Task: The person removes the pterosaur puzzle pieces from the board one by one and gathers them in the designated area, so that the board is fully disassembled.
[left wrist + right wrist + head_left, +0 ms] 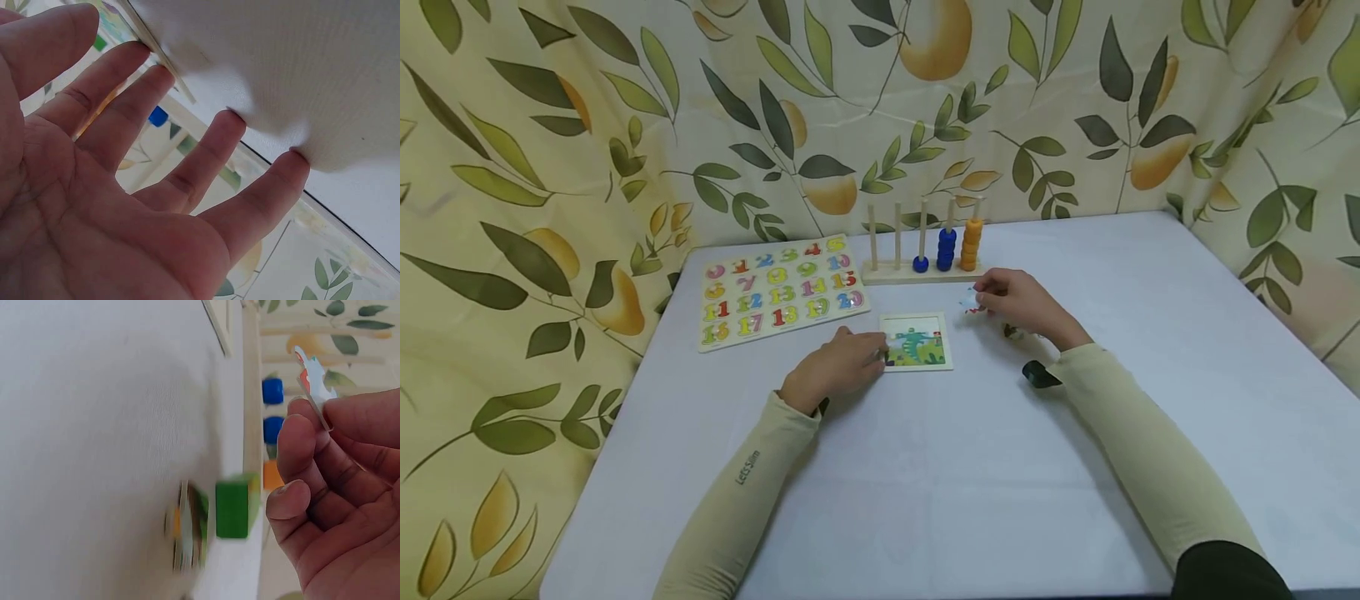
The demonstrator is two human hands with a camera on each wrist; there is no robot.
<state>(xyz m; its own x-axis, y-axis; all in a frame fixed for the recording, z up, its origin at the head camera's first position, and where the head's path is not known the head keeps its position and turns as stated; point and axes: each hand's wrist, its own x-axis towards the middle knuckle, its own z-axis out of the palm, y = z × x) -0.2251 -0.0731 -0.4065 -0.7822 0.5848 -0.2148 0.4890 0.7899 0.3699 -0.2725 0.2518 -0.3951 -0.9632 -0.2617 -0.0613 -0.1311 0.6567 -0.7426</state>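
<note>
A small picture puzzle in a pale frame lies on the white table, showing a teal figure over green ground. My left hand is at its left side. In the left wrist view, the fingers of the left hand are spread and gently bent, with two fingertips at the frame's edge and the others on the tabletop. My right hand is raised to the right of the frame. Between thumb and fingers it pinches a thin, light-blue and red puzzle piece, held on edge in the right wrist view.
Beneath the right hand are several stacked flat pieces and a green block. A number puzzle board lies at the back left. Behind the frame stands a wooden peg counter with blue and orange beads. A leaf-print curtain borders the table.
</note>
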